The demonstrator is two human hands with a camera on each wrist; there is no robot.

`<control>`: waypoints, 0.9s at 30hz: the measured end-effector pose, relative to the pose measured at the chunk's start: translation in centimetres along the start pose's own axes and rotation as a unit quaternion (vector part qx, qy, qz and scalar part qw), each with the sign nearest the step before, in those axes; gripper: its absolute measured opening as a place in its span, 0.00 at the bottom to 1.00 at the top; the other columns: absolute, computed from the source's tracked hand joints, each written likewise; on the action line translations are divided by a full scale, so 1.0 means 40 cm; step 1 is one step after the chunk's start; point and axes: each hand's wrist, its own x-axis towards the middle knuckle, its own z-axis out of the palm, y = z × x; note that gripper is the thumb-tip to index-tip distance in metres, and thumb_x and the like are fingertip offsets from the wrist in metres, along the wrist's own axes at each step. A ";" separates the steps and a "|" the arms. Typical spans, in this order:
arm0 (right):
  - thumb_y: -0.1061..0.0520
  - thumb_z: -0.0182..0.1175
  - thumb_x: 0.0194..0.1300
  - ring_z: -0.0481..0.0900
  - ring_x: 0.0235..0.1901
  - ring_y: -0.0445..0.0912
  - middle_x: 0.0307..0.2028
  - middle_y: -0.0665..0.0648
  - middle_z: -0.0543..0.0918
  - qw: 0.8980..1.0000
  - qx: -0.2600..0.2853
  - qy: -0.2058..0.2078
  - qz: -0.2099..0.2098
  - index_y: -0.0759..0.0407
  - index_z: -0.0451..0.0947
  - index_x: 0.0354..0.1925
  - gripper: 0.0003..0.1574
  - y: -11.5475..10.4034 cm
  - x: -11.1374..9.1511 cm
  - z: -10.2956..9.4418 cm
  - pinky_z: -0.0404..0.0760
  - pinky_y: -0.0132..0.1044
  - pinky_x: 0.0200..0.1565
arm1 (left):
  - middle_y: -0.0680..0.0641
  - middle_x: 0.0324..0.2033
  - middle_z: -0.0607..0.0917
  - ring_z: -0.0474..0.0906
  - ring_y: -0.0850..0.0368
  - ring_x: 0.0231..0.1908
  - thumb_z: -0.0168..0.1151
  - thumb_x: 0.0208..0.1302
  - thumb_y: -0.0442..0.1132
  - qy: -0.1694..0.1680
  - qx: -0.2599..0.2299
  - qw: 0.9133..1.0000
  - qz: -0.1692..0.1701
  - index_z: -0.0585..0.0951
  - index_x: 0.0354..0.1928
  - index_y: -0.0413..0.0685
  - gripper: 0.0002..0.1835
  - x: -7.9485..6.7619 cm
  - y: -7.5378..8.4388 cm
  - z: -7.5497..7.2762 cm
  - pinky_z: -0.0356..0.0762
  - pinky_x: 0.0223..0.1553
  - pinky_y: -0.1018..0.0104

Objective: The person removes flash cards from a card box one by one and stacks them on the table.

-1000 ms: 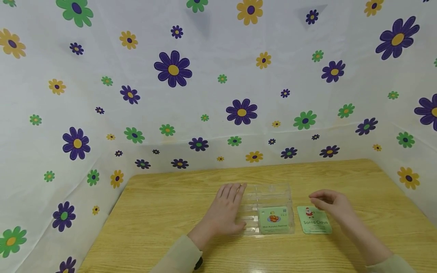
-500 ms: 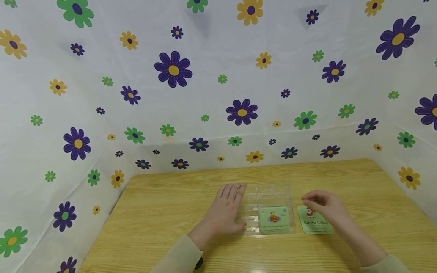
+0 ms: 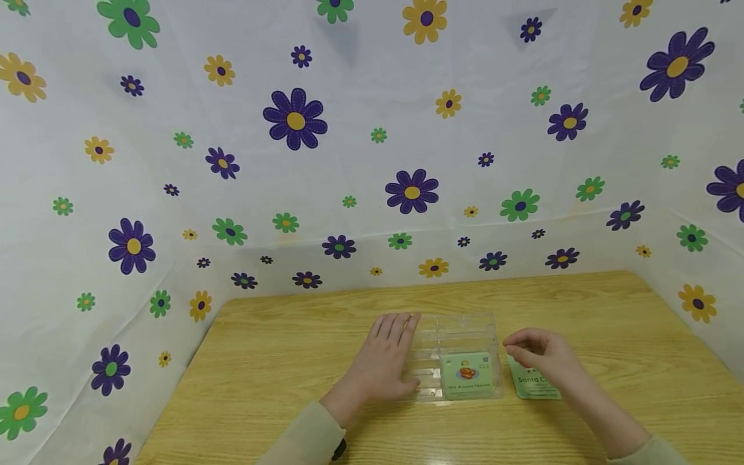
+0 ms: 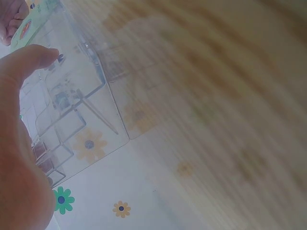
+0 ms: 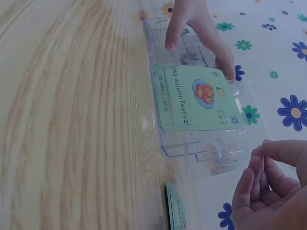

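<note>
My left hand (image 3: pixel 383 365) rests on the left part of a clear plastic stepped holder (image 3: pixel 430 336), fingers spread along it. Its thumb (image 4: pixel 41 56) lies over the clear plastic in the left wrist view. A green Mid-Autumn Festival card (image 5: pixel 196 98) leans in the holder's right front section. Just right of the holder hovers my right hand (image 3: pixel 549 358), fingers loosely curled, thumb close to the fingertips, nothing visible between them. Under it lies a green Santa Claus card (image 3: pixel 531 386), partly hidden by the hand; the right wrist view shows only its edge.
The holder and cards are on a wood-grain table (image 3: pixel 279 361). A white cloth with printed flowers (image 3: pixel 349 161) hangs behind the table and at both sides. A dark object (image 3: pixel 339 449) shows at my left wrist.
My right hand has slid left toward the holder, covering more of the Santa Claus card. The left hand, holder and cards stay in place.
</note>
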 end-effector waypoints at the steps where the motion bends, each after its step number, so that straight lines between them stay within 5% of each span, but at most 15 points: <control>1: 0.59 0.63 0.76 0.78 0.35 0.40 0.40 0.53 0.85 1.000 -0.002 -0.001 -0.004 0.72 0.80 0.56 0.19 0.000 -0.001 0.002 0.82 0.33 0.39 | 0.44 0.76 0.66 0.64 0.47 0.74 0.69 0.57 0.71 -0.001 0.002 1.000 0.000 0.51 0.84 0.45 0.64 0.000 0.000 -0.001 0.60 0.80 0.50; 27: 0.61 0.65 0.74 0.79 0.36 0.36 0.42 0.54 0.87 1.000 0.004 -0.007 -0.015 0.73 0.82 0.52 0.15 -0.009 0.006 0.051 0.82 0.30 0.38 | 0.44 0.75 0.67 0.65 0.47 0.73 0.71 0.55 0.71 0.005 -0.002 1.000 -0.001 0.52 0.84 0.44 0.65 0.003 0.000 -0.001 0.61 0.80 0.50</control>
